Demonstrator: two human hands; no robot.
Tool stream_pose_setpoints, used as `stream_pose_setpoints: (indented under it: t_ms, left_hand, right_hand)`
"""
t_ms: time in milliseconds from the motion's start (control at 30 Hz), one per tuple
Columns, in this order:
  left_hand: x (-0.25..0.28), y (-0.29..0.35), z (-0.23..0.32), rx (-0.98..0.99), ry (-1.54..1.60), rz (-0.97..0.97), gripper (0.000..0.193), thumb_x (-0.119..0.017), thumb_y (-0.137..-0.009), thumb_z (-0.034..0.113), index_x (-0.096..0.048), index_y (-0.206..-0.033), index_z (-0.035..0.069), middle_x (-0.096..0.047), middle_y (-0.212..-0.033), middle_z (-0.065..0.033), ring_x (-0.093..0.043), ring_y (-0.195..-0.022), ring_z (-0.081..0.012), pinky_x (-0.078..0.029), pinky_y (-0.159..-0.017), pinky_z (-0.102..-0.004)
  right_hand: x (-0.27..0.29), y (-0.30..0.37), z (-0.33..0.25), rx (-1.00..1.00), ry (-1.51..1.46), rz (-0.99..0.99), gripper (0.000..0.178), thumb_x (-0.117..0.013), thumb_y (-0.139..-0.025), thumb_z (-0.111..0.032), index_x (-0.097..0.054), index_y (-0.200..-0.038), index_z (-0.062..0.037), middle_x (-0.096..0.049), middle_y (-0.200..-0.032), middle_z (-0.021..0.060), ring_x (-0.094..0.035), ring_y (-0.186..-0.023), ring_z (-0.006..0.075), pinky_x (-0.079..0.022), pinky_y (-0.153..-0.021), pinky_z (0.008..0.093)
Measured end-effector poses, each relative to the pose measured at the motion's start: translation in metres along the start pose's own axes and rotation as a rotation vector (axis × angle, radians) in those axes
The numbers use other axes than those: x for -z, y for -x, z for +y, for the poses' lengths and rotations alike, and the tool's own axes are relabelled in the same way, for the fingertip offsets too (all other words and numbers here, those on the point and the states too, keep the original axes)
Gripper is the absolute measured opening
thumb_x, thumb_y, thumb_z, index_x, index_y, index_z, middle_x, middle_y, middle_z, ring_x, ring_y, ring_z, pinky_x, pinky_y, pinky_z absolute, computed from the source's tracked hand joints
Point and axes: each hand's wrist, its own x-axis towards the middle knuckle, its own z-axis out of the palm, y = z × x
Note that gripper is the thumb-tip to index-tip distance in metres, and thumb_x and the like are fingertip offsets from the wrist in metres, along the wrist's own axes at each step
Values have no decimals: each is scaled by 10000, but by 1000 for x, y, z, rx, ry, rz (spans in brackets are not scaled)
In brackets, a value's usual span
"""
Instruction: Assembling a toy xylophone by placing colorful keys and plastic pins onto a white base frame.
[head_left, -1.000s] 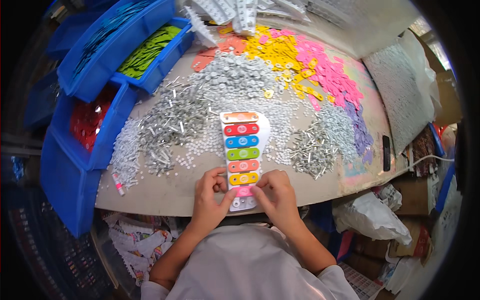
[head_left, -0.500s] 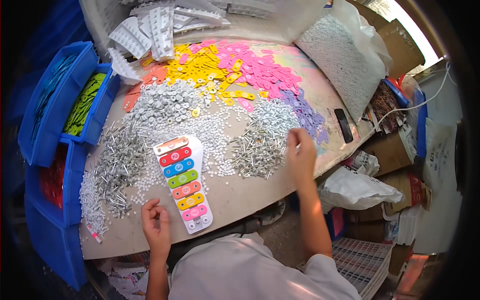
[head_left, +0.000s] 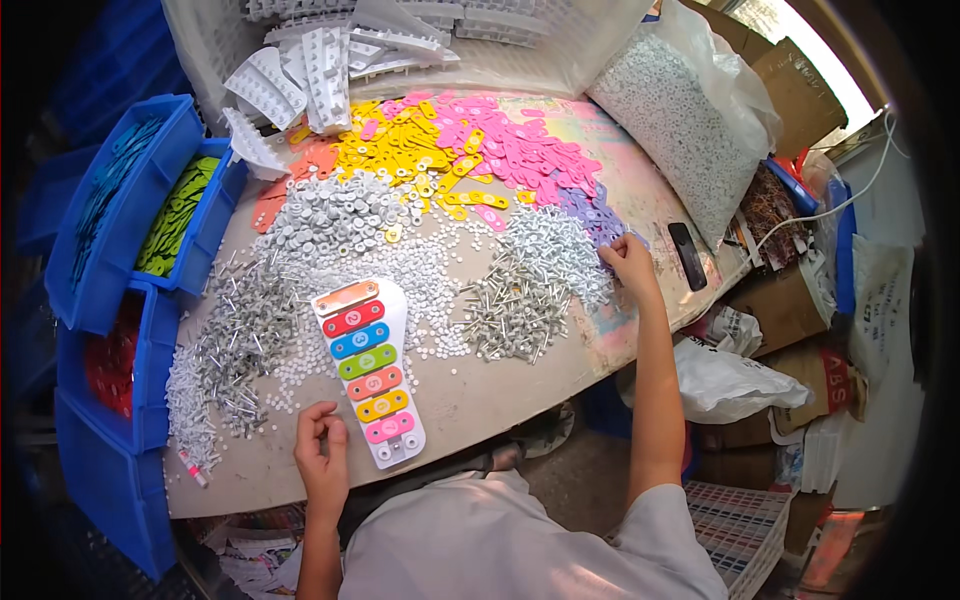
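A toy xylophone (head_left: 397, 352), with a white base and a row of coloured bars, lies on the table in front of me. Just left of its lower end rests my left hand (head_left: 322, 462), fingers loosely bent and nothing visible in them. At two metal-post spots on the base's near end no bar lies. Farther right, my right hand (head_left: 632, 268) reaches to the edge of the purple bars (head_left: 597, 212). Its thumb and fingers are pinched together there, and what they hold, if anything, is hidden. Beside those fingers spreads a heap of pale screws (head_left: 550, 245).
Yellow bars (head_left: 395, 140) and pink bars (head_left: 520, 150) lie at the back. Grey-white caps (head_left: 335, 215) and metal pins (head_left: 245, 330) are heaped at left. Blue bins (head_left: 150, 370) line the left edge. A phone (head_left: 687, 256) and a filled plastic bag (head_left: 690, 110) are at right.
My right hand has moved right and slightly back, from beside the screws to the purple bars. My left hand has shifted slightly right, its fingers a little more bent.
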Motion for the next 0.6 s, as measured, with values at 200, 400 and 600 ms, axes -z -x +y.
stream_pose_setpoints:
  t_ms: [200, 400, 600]
  left_hand:
    - [4, 4, 3, 22, 25, -10, 221, -588, -1057, 114, -567, -1250, 10, -587, -882, 2, -548, -820, -69, -445, -758, -219]
    - [-2, 13, 13, 40, 117, -22, 304, -628, -1023, 83, -542, -1305, 10, -617, -928, -8, -582, -859, -81, -478, -800, -245]
    - [-11, 27, 9, 38, 49, -23, 425, -703, -958, 78, -540, -1347, 26, -633, -935, -25, -579, -896, -146, -485, -874, -307]
  right_hand:
    - [1, 26, -20, 240, 34, 305, 164, -631, -1017, -169, -597, -1005, -9, -620, -789, 44, -557, -716, 128, -456, -648, 304]
    - [-17, 145, -165, 232, -480, -218, 96, -522, -1074, -107, -559, -1118, -29, -608, -860, 33, -553, -768, 82, -427, -669, 245]
    - [-42, 242, -239, 344, -332, -890, 167, -597, -1020, -95, -601, -1181, -53, -657, -938, 146, -662, -831, 295, -527, -747, 399]
